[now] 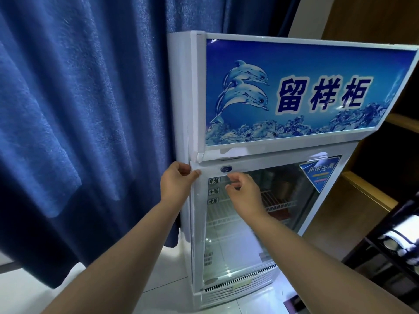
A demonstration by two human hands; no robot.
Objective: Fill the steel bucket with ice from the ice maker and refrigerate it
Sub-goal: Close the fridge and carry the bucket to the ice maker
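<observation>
Two bare arms are reaching up from the bottom of the frame toward a small fridge with a glass door. The left hand (176, 177) is curling its grip onto the top left corner of the glass door (238, 223), fingers pinched together on the door's edge. The right hand (243, 191) is hanging just in front of the glass near the top, fingers bent but apart and holding nothing. The steel bucket is not showing anywhere, and no ice maker can be made out, so I cannot tell where the bucket is. My guess is that the fridge step is the one going on, with the door looking shut or nearly shut. The next move is probably pulling that left edge outward to swing the door wide. Inside, white wire shelves (278, 203) are holding a few blurry things. Above the door a blue sign (313, 91) is showing two dolphins. A blue curtain (86, 98) is filling the left of the frame, a pale tiled floor (163, 275) is lying at the bottom, and wooden shelves (367, 189) are standing at the right.
</observation>
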